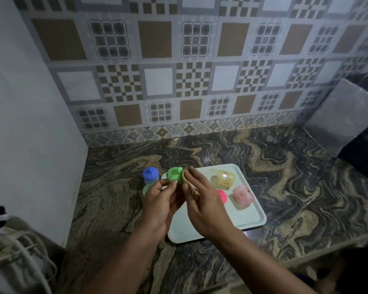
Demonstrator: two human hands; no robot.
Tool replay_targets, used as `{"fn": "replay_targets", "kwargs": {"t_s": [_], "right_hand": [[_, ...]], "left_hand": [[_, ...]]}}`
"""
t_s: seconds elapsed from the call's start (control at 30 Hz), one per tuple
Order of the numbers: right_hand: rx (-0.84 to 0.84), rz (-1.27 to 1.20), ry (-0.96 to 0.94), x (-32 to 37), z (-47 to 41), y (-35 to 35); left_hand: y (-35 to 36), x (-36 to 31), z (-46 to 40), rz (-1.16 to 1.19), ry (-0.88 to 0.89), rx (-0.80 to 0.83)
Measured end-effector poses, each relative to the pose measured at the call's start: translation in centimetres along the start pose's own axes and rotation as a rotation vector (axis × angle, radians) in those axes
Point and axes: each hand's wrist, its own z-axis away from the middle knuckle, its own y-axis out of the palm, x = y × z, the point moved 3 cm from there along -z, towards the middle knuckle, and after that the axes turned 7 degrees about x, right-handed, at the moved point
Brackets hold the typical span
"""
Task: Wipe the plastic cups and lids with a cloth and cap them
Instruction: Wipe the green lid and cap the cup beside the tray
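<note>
My left hand (160, 199) pinches a green lid (174, 174) speckled with dirt, held above the tray's left edge. My right hand (202, 200) holds a beige cloth (192, 187) pressed against the lid's right side. On the white tray (221, 225) lie a yellowish cup (225, 177) and a pink cup (242, 195), both on their sides and spotted. A pink lid (222, 196) peeks out behind my right hand. Left of the tray stands a capped cup with a blue lid (150, 175), and a pale green cup (146, 189) shows beneath my left hand.
The marble counter (285, 177) meets a patterned tile wall behind and a plain wall on the left. A grey metallic sheet (338, 117) leans at the right, against a dark appliance. Fabric and cables (15, 251) lie at the lower left, off the counter.
</note>
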Motion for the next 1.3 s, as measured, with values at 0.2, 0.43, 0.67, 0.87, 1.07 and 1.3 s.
{"fn": "replay_targets", "kwargs": {"t_s": [0.2,0.43,0.67,0.87,1.07,1.3], "right_hand": [[0.065,0.145,0.081,2.0,-0.7,0.5],[0.027,0.154,0.102,2.4,-0.8,0.7],[-0.065,-0.215,0.427,-2.8,-2.2,-2.2],[-0.113,0.043,-0.184,1.3,0.6,0.0],[-0.145,0.100,-0.231,1.8,0.1,-1.2],[-0.151,-0.003,-0.057,-0.2,0.9,-0.6]], "left_hand": [[-0.3,-0.7,-0.1,-0.396,0.167,-0.118],[-1.0,-0.9,-0.5,-0.868,0.321,-0.114],[-0.6,-0.5,1.3,-0.195,0.088,0.073],[-0.2,-0.9,0.9,0.022,0.020,0.048],[-0.5,-1.0,0.6,0.049,-0.013,0.022],[-0.9,-1.3,0.3,0.119,-0.068,0.001]]}}
